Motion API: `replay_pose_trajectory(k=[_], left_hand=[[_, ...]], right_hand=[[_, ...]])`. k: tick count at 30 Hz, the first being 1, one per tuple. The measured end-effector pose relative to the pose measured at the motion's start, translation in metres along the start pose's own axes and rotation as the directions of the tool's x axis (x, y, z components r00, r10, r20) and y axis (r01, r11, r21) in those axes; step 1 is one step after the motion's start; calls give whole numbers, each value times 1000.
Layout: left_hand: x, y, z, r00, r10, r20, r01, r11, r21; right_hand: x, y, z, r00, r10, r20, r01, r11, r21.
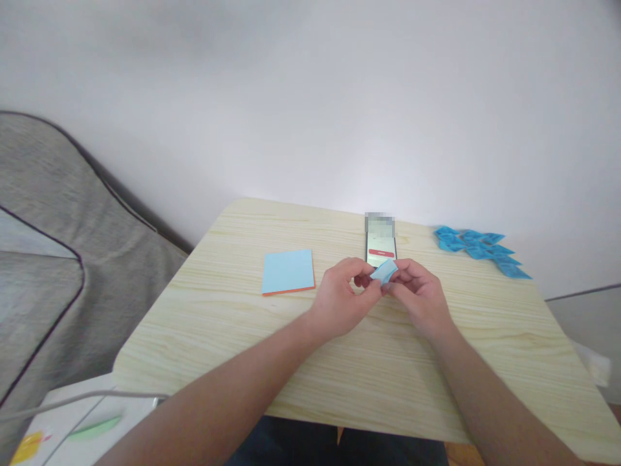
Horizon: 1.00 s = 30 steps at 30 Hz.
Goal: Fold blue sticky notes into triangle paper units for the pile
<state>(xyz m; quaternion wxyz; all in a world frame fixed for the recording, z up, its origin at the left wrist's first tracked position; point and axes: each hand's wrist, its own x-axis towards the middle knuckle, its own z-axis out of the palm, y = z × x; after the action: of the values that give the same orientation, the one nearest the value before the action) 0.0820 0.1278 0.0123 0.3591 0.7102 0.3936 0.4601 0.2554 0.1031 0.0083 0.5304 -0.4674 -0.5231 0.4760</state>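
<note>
Folded light-blue paper (385, 271) sits between my left hand (345, 292) and right hand (423, 296), pinched by both; long axis slants near-left to far-right.

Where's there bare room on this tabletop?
Bare patches on the pale wood-grain table: left of the square light-blue paper stack; between it and the black-edged rectangular phone; right of the right hand, nearer than the folded blue paper pieces. Crowded: the phone's near end, where the left hand and right hand hold folded light-blue paper.
</note>
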Motion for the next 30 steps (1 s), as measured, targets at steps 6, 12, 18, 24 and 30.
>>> replay_pose_trajectory(k=[6, 12, 18, 24, 30], left_hand=[[-2, -2, -2, 988, 150, 35, -152, 986, 72], [-4, -4, -2, 967, 250, 40, -253, 956, 145], [-2, 1, -4, 981, 191, 29, -193, 975, 112], [-2, 1, -5, 972, 232, 17, -233, 967, 103], [-5, -3, -3, 966, 259, -25, -258, 966, 21]], right_hand=[[-1, -2, 3, 999, 3, -40, -3, 1000, -2], [-2, -6, 2, 1000, -3, -11, 3, 1000, 17], [-2, -6, 2, 1000, -2, -13, 3, 1000, 30], [-1, -5, 0, 999, -35, -16, 35, 999, -20], [-5, -2, -1, 986, -149, -80, 136, 980, -143]])
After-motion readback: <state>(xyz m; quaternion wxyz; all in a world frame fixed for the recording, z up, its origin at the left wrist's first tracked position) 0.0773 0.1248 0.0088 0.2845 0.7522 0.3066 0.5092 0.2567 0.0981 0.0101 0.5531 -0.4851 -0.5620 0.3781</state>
